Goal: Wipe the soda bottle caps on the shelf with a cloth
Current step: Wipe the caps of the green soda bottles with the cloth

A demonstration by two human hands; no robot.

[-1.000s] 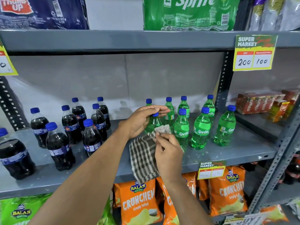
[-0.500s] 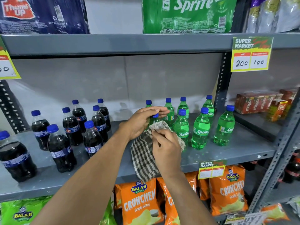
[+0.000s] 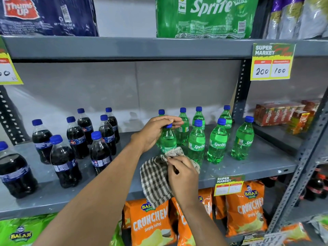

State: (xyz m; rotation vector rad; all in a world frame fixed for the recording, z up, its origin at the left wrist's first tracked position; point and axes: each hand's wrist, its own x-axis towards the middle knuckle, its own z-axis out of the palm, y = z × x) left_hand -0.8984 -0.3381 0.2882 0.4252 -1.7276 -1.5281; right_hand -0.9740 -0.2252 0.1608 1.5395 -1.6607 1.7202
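Observation:
Several green Sprite bottles with blue caps stand on the grey shelf (image 3: 248,167). My left hand (image 3: 156,132) grips the neck of the front-left Sprite bottle (image 3: 167,141), fingers curled over its blue cap (image 3: 168,126). My right hand (image 3: 182,176) pinches a brown-and-white checked cloth (image 3: 154,180) just below and in front of that bottle; the cloth hangs over the shelf's front edge. The cloth is off the cap. Other Sprite bottles (image 3: 217,141) stand to the right, untouched.
Several dark cola bottles (image 3: 101,150) with blue caps stand on the left of the same shelf. Orange chip bags (image 3: 246,208) fill the shelf below. Juice cartons (image 3: 276,112) sit far right behind a perforated upright post (image 3: 239,96). Price tags hang from shelf edges.
My right hand with the cloth has dropped from the bottle's shoulder down toward the shelf's front edge. My left hand has stayed on the bottle's neck and cap.

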